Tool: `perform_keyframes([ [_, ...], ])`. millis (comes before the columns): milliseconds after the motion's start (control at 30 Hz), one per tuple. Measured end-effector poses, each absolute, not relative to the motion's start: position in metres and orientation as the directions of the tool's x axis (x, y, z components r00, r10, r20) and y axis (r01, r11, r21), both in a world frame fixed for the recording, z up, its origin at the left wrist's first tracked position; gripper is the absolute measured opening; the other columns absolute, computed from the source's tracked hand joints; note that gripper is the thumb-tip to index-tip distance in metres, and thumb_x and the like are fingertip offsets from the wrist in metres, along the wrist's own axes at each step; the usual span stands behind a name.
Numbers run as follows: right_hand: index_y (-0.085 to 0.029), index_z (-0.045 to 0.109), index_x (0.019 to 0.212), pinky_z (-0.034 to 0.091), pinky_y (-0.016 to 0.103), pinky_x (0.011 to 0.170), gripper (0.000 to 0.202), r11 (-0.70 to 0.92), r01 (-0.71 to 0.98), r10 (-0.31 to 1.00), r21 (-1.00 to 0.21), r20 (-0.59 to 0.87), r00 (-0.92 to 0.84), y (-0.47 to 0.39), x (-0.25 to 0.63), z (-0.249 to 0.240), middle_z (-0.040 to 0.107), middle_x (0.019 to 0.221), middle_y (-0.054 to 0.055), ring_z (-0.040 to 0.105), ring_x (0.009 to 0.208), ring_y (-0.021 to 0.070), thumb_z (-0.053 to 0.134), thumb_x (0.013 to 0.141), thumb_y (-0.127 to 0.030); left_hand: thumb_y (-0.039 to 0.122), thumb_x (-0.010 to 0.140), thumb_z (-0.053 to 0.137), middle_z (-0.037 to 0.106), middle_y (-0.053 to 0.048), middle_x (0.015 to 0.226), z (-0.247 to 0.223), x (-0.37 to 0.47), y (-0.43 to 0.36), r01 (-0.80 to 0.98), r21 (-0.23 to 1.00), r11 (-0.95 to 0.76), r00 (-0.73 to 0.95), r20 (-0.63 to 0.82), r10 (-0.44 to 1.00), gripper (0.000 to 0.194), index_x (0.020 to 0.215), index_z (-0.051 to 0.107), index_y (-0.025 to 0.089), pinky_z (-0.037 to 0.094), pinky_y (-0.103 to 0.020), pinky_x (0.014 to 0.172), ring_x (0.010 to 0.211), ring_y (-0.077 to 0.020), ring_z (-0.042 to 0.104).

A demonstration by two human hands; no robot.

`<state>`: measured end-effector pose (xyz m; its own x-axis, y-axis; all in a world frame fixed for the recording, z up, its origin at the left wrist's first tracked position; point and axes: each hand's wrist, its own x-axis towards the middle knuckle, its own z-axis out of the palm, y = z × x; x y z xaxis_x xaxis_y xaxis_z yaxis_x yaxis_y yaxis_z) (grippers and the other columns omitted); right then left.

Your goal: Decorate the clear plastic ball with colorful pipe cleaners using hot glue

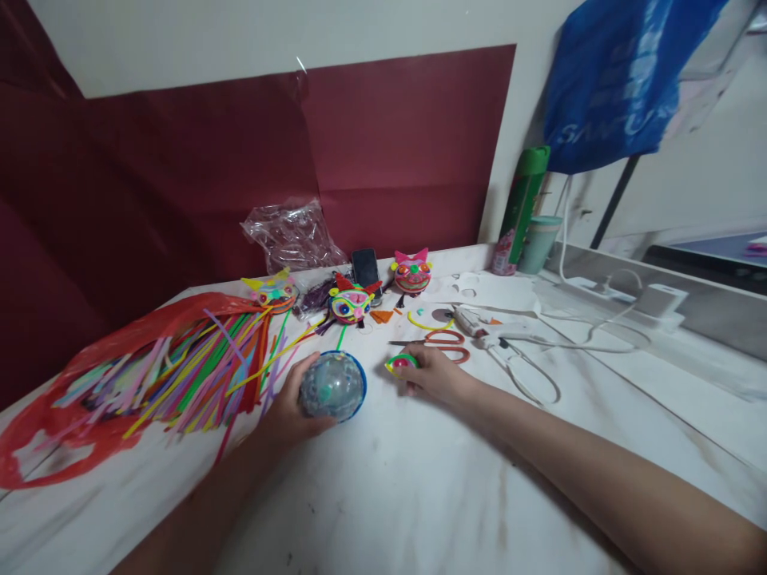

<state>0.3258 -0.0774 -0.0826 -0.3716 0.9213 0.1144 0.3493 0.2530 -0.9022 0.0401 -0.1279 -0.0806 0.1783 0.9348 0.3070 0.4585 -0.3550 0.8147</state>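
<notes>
Blue-rimmed translucent dome (333,388) in the grip of the left hand (290,409); apart from it, green-edged piece (401,365) pinched in the right hand (435,372), beside orange-handled scissors (425,342).

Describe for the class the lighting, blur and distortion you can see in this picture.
Head view: dim, cool light; shine on the clear plastic wrap and the dome; wide-angle stretching towards the edges; lettering on the blue bag smeared, partly unreadable; fine detail soft throughout.
</notes>
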Motion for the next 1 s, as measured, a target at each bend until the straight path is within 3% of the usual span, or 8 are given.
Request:
perform_keyframes([
  [133,-0.018,0.056,0.079,0.033,0.021,0.044,0.045,0.187,0.117,0.869,-0.975,0.108,-0.483,-0.087,0.323,-0.067,0.057,0.053,-0.005,0.044,0.044,0.0082,0.065,0.072,-0.062,0.052,0.054,0.081,0.042,-0.02,0.142,-0.081,0.043,-0.129,0.423,0.836,-0.348,0.208,0.284,0.936,0.105,0.14,0.034,0.016,0.043,-0.047,0.103,0.13,-0.0383,0.043],
  [233,-0.018,0.056,0.085,0.034,0.021,0.045,0.052,0.083,-0.025,0.825,-0.996,0.083,-0.559,-0.098,0.318,-0.056,0.059,0.052,-0.005,0.047,0.044,0.0082,0.073,0.064,-0.062,0.054,0.053,0.081,0.042,-0.022,0.142,-0.08,0.048,-0.132,0.393,0.856,-0.336,0.207,0.273,0.939,0.107,0.14,0.034,0.015,0.043,-0.047,0.103,0.13,-0.0382,0.044],
  [433,-0.018,0.053,0.081,0.032,0.02,0.043,0.049,-0.066,-0.193,0.826,-0.979,0.055,-0.561,-0.114,0.304,-0.054,0.063,0.051,-0.004,0.047,0.041,0.0077,0.076,0.064,-0.058,0.051,0.053,0.081,0.047,-0.02,0.139,-0.082,0.059,-0.134,0.352,0.868,-0.351,0.168,0.31,0.936,0.102,0.138,0.037,0.016,0.046,-0.049,0.1,0.125,-0.038,0.049],
  [767,-0.019,0.053,0.071,0.025,0.021,0.043,0.054,-0.015,-0.122,0.876,-0.992,0.046,-0.48,-0.126,0.29,-0.051,0.054,0.047,-0.008,0.037,0.04,0.0059,0.072,0.059,-0.067,0.038,0.057,0.079,0.047,-0.016,0.138,-0.078,0.067,-0.141,0.457,0.792,-0.405,0.192,0.357,0.914,0.091,0.137,0.039,0.019,0.045,-0.048,0.101,0.124,-0.0349,0.05],
  [1000,-0.021,0.057,0.085,0.029,0.022,0.045,0.046,0.076,-0.143,0.879,-0.987,0.135,-0.458,-0.123,0.286,-0.056,0.05,0.053,-0.008,0.039,0.043,0.0082,0.072,0.065,-0.06,0.037,0.055,0.081,0.046,-0.016,0.139,-0.076,0.068,-0.142,0.477,0.773,-0.419,0.214,0.361,0.908,0.093,0.136,0.04,0.019,0.04,-0.05,0.105,0.127,-0.0358,0.047],
])
